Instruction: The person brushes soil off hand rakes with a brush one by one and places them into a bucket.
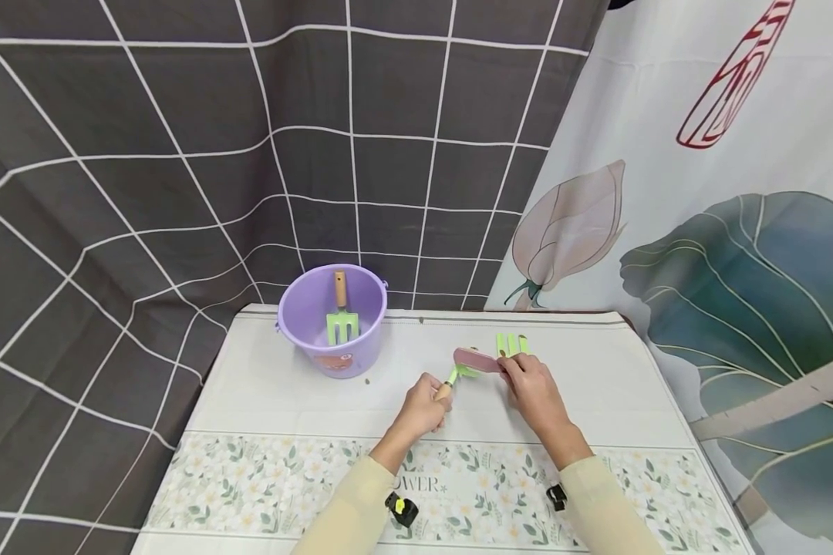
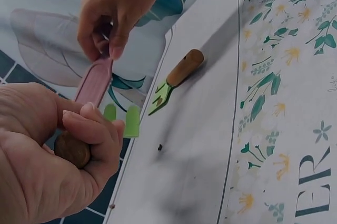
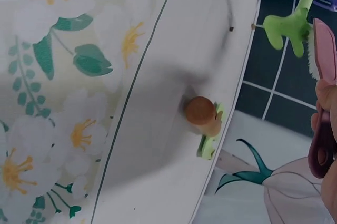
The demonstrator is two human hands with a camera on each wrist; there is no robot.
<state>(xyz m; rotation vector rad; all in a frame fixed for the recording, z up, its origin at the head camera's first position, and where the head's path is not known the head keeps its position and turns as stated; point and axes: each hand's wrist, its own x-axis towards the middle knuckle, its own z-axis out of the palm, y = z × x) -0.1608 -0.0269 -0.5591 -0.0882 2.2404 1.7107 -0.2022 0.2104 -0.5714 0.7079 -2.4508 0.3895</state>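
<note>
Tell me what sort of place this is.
Probably a curtained-off indoor corner, perhaps a makeshift work area: a dark grey, white-gridded hanging cloth and a white, flower-printed hanging cloth surround a white, floral-banded tabletop.

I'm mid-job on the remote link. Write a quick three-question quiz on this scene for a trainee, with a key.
1. Multiple choice: what does the right hand hold?
A) a clear glass bottle
B) a pink brush with white bristles
C) a folded blue cloth
2. True or false: the round purple plastic bucket is empty.
3. Count: across the views, how many green-tined forks with wooden handles show?

Key:
1. B
2. False; a fork is inside it.
3. Three: the one in the bucket, the held fork in the left hand, and the loose fork on the white, flower-banded table.
</note>
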